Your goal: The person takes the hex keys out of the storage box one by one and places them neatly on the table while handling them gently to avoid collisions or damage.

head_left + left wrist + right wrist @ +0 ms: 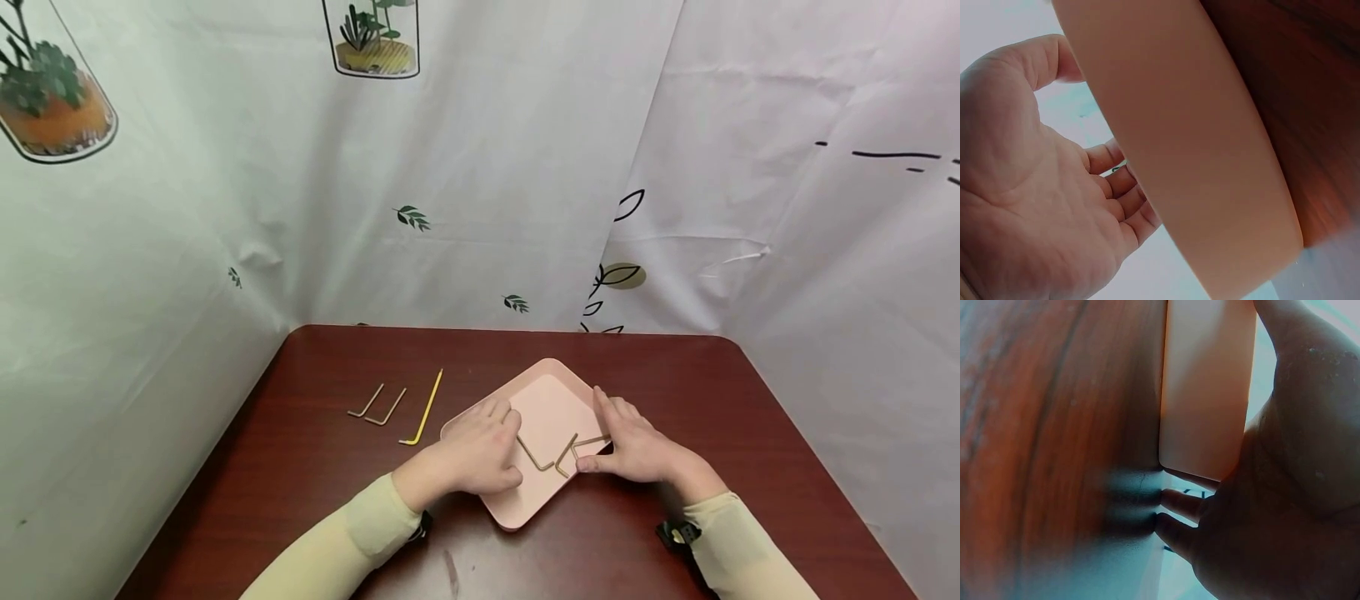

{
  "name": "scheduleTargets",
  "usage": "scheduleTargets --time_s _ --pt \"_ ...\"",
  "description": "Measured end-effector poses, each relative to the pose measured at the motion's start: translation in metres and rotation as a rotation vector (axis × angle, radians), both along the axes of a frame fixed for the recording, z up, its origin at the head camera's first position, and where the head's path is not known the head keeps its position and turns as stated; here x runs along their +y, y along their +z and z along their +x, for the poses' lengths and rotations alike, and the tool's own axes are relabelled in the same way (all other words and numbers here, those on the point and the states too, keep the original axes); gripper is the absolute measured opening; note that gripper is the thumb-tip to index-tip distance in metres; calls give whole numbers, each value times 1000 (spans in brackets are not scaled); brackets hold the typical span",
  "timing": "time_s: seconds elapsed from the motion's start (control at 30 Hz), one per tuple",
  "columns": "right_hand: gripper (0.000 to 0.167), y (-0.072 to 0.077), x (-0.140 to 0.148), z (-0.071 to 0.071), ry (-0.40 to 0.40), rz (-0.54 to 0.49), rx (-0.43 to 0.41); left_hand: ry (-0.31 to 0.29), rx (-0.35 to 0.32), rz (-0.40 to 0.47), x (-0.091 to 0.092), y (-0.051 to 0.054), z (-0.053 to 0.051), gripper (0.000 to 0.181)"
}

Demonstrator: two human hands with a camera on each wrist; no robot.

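Note:
A pink tray [536, 492] lies turned cornerwise on the table. My left hand [480, 446] reaches over its left side, fingers bent down into it; in the left wrist view, thumb and fingers stand apart, with fingertips hidden behind the tray wall [1179, 144]. Nothing shows in that palm. My right hand [637, 446] grips the tray's right corner, thumb at the near rim and fingers along the far side. Inside are three brass-coloured L-shaped hex keys: one [532, 454] beside the left hand, another [566, 450] mid-tray, and a third [588, 442] near the right thumb.
Left of the tray, two brass-coloured hex keys [386, 409] [371, 402] and a longer yellow hex key [427, 408] lie on the dark red table [315, 467]. White printed cloth [480, 167] hangs behind and at both sides.

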State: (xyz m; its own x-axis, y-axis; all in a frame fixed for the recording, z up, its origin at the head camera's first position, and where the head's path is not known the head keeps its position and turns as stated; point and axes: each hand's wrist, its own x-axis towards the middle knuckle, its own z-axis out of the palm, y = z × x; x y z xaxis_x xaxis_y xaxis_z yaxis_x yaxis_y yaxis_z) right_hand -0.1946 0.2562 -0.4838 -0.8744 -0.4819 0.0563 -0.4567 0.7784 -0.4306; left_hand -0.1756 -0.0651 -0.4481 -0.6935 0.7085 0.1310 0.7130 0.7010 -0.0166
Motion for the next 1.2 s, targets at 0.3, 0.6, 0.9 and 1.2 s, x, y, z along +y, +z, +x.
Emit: scheduleTargets --time_s 0.3,0.6,0.9,1.2 --pt "135 -1 1 -1 0 0 1 2 23 -5 8 -1 -4 33" --pt "134 1 0 0 1 -3 3 80 -64 -26 15 -3 -6 28" --pt "135 -2 0 3 7 1 14 121 -126 -63 22 -2 -6 27" --pt "134 3 -1 3 13 1 33 172 -202 -64 25 -1 -6 25"
